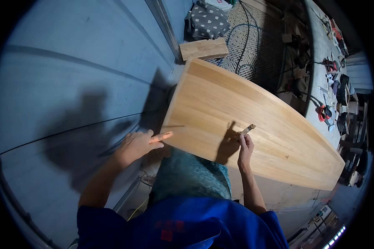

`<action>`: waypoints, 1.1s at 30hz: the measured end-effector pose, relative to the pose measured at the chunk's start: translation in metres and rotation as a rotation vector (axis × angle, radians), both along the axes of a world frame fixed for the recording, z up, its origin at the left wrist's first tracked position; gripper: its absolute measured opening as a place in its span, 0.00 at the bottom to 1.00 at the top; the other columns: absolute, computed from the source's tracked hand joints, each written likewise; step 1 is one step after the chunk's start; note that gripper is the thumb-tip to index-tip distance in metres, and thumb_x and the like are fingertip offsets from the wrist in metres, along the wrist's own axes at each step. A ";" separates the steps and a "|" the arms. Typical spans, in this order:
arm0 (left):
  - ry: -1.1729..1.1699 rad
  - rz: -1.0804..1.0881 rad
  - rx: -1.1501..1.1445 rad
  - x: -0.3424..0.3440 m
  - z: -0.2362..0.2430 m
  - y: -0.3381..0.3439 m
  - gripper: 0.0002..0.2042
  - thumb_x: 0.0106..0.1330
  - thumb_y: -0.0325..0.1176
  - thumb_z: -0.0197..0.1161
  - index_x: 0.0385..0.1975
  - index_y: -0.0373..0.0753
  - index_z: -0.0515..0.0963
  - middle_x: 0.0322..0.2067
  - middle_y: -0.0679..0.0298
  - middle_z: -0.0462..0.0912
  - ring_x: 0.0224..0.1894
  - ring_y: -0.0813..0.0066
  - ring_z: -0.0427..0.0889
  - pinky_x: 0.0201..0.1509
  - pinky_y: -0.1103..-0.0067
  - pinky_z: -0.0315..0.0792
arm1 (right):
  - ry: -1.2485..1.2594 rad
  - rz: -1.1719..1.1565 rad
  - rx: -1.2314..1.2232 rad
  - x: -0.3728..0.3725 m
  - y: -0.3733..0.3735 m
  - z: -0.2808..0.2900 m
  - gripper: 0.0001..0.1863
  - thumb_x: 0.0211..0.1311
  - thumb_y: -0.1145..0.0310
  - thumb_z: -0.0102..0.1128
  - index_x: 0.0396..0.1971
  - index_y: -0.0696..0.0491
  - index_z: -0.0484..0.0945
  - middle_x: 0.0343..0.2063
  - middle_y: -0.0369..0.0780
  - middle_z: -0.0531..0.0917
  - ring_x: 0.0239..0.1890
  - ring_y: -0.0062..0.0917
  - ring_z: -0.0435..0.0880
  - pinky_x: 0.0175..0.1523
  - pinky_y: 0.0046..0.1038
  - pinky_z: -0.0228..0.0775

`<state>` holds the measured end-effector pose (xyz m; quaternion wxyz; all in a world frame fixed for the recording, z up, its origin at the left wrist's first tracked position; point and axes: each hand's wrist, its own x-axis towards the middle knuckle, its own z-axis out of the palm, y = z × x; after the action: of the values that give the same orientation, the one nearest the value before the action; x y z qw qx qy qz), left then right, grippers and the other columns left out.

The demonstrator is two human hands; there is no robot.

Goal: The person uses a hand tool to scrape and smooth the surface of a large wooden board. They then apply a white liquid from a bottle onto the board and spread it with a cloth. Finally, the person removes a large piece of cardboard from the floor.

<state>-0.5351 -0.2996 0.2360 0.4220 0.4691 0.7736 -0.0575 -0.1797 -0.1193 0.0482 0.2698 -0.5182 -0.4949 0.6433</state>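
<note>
Wooden panel (245, 120): a long, pale board of glued strips, lying flat in front of the person and running from the near left toward the far right, its near-left corner beside a grey-blue wall.
Wall (70, 83): broad grey-blue sheets on the left, with the person's shadow across them.
Workbench (318, 54): along the far right, crowded with small tools and orange-handled clamps.
Cushion (207, 20): dark fabric with pale dots, at the far end past the panel.
Wood block (203, 48): a short offcut lying just beyond the panel's far corner.
Left hand (139, 144): resting at the panel's near-left edge, fingers together and stretched out, the fingertips touching the wood.
Right hand (245, 147): on the panel's surface near its middle, fingers pinching a pencil.
Pencil (247, 129): short and stubby, tilted up to the right.
</note>
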 end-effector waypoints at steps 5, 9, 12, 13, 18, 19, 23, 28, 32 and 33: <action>0.042 0.059 -0.015 -0.010 0.001 -0.007 0.24 0.70 0.54 0.59 0.41 0.32 0.77 0.28 0.47 0.82 0.39 0.46 0.82 0.46 0.57 0.70 | -0.042 0.041 -0.057 -0.019 -0.019 0.004 0.12 0.75 0.65 0.55 0.39 0.58 0.81 0.33 0.31 0.81 0.39 0.13 0.74 0.48 0.19 0.64; 0.131 0.225 0.028 -0.020 -0.013 -0.013 0.26 0.68 0.55 0.60 0.42 0.32 0.76 0.32 0.45 0.84 0.42 0.43 0.83 0.46 0.55 0.71 | -0.068 0.027 -0.097 -0.023 -0.030 0.007 0.12 0.75 0.65 0.55 0.40 0.58 0.81 0.33 0.31 0.81 0.38 0.12 0.74 0.47 0.19 0.65; 0.142 0.245 0.021 -0.025 -0.025 -0.019 0.26 0.68 0.55 0.60 0.44 0.32 0.75 0.35 0.44 0.84 0.43 0.41 0.83 0.47 0.53 0.71 | -0.046 0.052 -0.094 -0.024 -0.036 0.008 0.12 0.75 0.65 0.56 0.42 0.59 0.82 0.32 0.31 0.82 0.37 0.13 0.77 0.46 0.18 0.67; 0.149 0.244 0.013 -0.026 -0.027 -0.020 0.26 0.68 0.55 0.60 0.44 0.32 0.75 0.35 0.43 0.84 0.43 0.41 0.83 0.47 0.53 0.71 | -0.037 0.046 -0.103 -0.027 -0.038 0.013 0.12 0.75 0.65 0.56 0.42 0.59 0.82 0.31 0.31 0.83 0.36 0.13 0.77 0.46 0.18 0.67; 0.155 0.256 0.088 -0.024 -0.029 -0.025 0.26 0.68 0.54 0.61 0.50 0.36 0.71 0.41 0.43 0.84 0.45 0.41 0.83 0.45 0.55 0.75 | 0.003 0.040 -0.148 -0.030 -0.052 0.015 0.13 0.75 0.63 0.55 0.41 0.57 0.82 0.34 0.33 0.83 0.38 0.16 0.78 0.49 0.22 0.70; 0.146 0.254 0.142 -0.019 -0.032 -0.024 0.26 0.68 0.54 0.61 0.52 0.37 0.70 0.42 0.44 0.84 0.46 0.41 0.83 0.45 0.55 0.75 | 0.016 0.029 -0.166 -0.031 -0.056 0.014 0.13 0.75 0.62 0.54 0.41 0.57 0.81 0.35 0.33 0.82 0.39 0.17 0.78 0.50 0.23 0.70; -0.140 0.291 0.310 0.037 -0.055 -0.001 0.35 0.69 0.50 0.61 0.71 0.41 0.56 0.55 0.36 0.73 0.51 0.35 0.78 0.50 0.55 0.76 | 0.230 0.161 -0.340 -0.076 -0.075 0.067 0.14 0.75 0.61 0.53 0.45 0.56 0.80 0.51 0.38 0.81 0.50 0.24 0.79 0.62 0.35 0.69; -0.337 0.212 0.460 0.111 -0.080 0.012 0.35 0.70 0.40 0.59 0.71 0.28 0.54 0.64 0.29 0.60 0.58 0.33 0.72 0.59 0.58 0.71 | 0.455 -0.015 -0.610 -0.093 -0.074 0.096 0.11 0.72 0.65 0.55 0.42 0.58 0.80 0.55 0.38 0.79 0.57 0.27 0.76 0.63 0.37 0.68; -0.081 -0.160 0.658 0.130 -0.131 -0.008 0.32 0.70 0.36 0.58 0.69 0.26 0.56 0.66 0.26 0.55 0.65 0.34 0.64 0.62 0.60 0.68 | 0.268 0.181 -0.456 -0.078 -0.092 0.077 0.14 0.73 0.61 0.57 0.46 0.57 0.79 0.43 0.39 0.83 0.50 0.26 0.80 0.61 0.36 0.70; 0.023 -0.312 0.631 0.127 -0.125 -0.007 0.29 0.70 0.34 0.57 0.67 0.26 0.60 0.67 0.28 0.55 0.66 0.34 0.64 0.62 0.60 0.68 | 0.228 0.207 -0.416 -0.078 -0.096 0.067 0.14 0.73 0.62 0.56 0.45 0.57 0.79 0.43 0.39 0.82 0.49 0.26 0.80 0.60 0.35 0.71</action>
<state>-0.4083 -0.3067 0.1107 0.2335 0.6882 0.6772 0.1154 -0.2577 -0.2152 0.1152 0.1444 -0.4333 -0.3688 0.8095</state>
